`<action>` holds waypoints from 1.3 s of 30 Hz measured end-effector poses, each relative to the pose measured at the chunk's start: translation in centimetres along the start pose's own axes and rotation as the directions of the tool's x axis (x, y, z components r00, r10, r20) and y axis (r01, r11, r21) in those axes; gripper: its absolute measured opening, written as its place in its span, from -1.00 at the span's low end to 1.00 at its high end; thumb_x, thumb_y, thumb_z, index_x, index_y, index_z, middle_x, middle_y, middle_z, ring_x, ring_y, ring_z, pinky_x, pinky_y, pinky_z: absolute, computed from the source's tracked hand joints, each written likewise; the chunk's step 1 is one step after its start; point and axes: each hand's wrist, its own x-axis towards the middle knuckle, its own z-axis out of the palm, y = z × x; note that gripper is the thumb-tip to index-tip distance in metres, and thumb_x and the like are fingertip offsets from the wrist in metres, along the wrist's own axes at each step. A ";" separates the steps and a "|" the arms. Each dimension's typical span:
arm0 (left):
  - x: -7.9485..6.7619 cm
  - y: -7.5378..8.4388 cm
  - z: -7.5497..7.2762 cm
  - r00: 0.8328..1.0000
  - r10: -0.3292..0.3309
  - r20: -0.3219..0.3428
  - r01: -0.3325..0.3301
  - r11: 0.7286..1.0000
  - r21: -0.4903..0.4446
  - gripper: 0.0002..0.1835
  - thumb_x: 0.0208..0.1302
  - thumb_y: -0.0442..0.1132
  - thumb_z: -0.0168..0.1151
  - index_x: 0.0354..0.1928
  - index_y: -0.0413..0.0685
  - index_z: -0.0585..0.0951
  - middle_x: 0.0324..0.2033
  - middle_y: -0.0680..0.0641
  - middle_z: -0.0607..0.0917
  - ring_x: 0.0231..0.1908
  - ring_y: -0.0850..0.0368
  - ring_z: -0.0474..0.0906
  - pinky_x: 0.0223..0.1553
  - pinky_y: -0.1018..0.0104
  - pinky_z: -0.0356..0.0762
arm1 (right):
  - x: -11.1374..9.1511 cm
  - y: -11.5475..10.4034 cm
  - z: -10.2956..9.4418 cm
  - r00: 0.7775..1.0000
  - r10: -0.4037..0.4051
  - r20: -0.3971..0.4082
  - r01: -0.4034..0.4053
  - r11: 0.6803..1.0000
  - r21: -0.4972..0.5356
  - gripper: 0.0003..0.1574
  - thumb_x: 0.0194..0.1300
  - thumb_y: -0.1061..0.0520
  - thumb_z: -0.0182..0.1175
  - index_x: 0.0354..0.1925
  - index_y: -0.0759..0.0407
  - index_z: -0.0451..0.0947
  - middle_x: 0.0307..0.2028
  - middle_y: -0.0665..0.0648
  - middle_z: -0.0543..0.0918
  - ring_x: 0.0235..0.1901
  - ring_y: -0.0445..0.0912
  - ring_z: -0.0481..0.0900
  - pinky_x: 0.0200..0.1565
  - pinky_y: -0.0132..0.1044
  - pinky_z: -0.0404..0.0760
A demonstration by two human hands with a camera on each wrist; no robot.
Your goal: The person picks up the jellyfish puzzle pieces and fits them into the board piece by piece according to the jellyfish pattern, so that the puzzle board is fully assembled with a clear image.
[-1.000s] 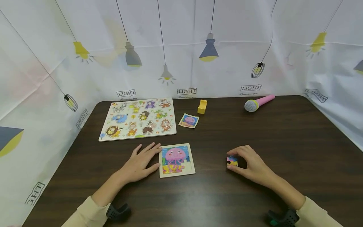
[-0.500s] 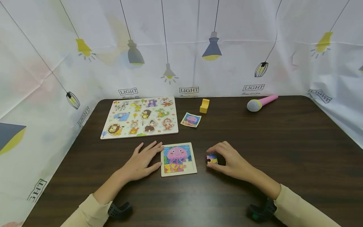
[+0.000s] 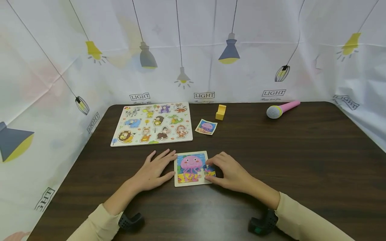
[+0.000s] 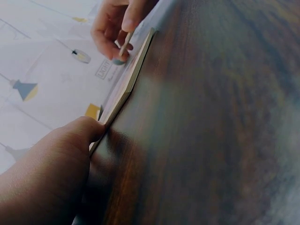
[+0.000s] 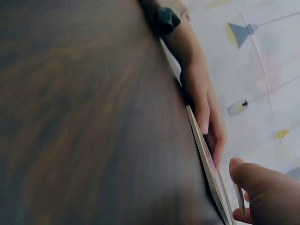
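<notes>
A square jellyfish puzzle board [image 3: 202, 180] lies on the dark table with its lower right corner area bare. My left hand [image 3: 153, 173] is spread flat at the board's left side, fingertips and thumb touching its edge. Over the board's right side, my right hand [image 3: 231, 173] pinches a blue, pink and yellow jigsaw piece [image 3: 209, 171] between thumb and fingers. The left wrist view shows this piece [image 4: 125, 44] edge-on, tilted and held above the board [image 4: 135, 70]. In the right wrist view, my left thumb [image 5: 203, 117] rests along the board's near edge.
A larger animal puzzle board [image 3: 152, 124] lies at the back left. Beside it are a small jellyfish picture card [image 3: 206, 127] and a yellow chair-shaped block [image 3: 220, 112]. A pink toy microphone [image 3: 282, 109] lies at the back right, near the printed cloth backdrop [image 3: 247, 77].
My right hand has moved left with the jigsaw piece, from the bare table to over the board's right side. My left hand stays at the board's left edge. The head view has shifted slightly.
</notes>
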 end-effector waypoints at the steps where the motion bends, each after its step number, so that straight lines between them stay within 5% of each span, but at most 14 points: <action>1: 0.0 0.0 0.0 1.000 0.000 0.000 0.000 1.000 0.001 -0.36 0.33 0.18 -0.14 0.37 0.06 0.19 0.37 0.01 0.13 0.36 0.09 -0.08 0.24 -0.20 -0.25 | 0.1 -0.1 0.1 1.000 -0.004 -0.003 0.004 1.000 -0.013 -0.45 0.08 -0.27 0.24 -0.10 0.05 0.55 -0.19 -0.10 0.55 -0.17 -0.23 0.36 -0.12 -0.23 0.44; 28: 0.2 0.2 -0.5 1.000 -0.004 0.017 0.004 1.000 0.007 -0.37 0.34 0.15 -0.12 0.38 0.07 0.18 0.37 0.02 0.12 0.37 0.09 -0.09 0.24 -0.19 -0.26 | 0.8 -0.8 1.9 0.993 -0.094 -0.070 0.093 0.995 -0.019 -0.57 0.03 -0.16 0.33 -0.19 0.03 0.55 -0.20 -0.06 0.53 -0.13 -0.17 0.36 -0.06 -0.20 0.41; 39: 0.1 0.1 -0.2 1.000 -0.010 0.013 0.010 1.000 0.001 -0.37 0.33 0.16 -0.12 0.38 0.07 0.18 0.37 0.02 0.12 0.37 0.09 -0.08 0.24 -0.19 -0.26 | 0.7 -0.3 2.4 0.993 -0.073 -0.090 0.081 0.993 0.088 -0.68 0.11 -0.04 0.31 -0.18 0.04 0.55 -0.20 -0.08 0.51 -0.16 -0.18 0.34 -0.12 -0.20 0.40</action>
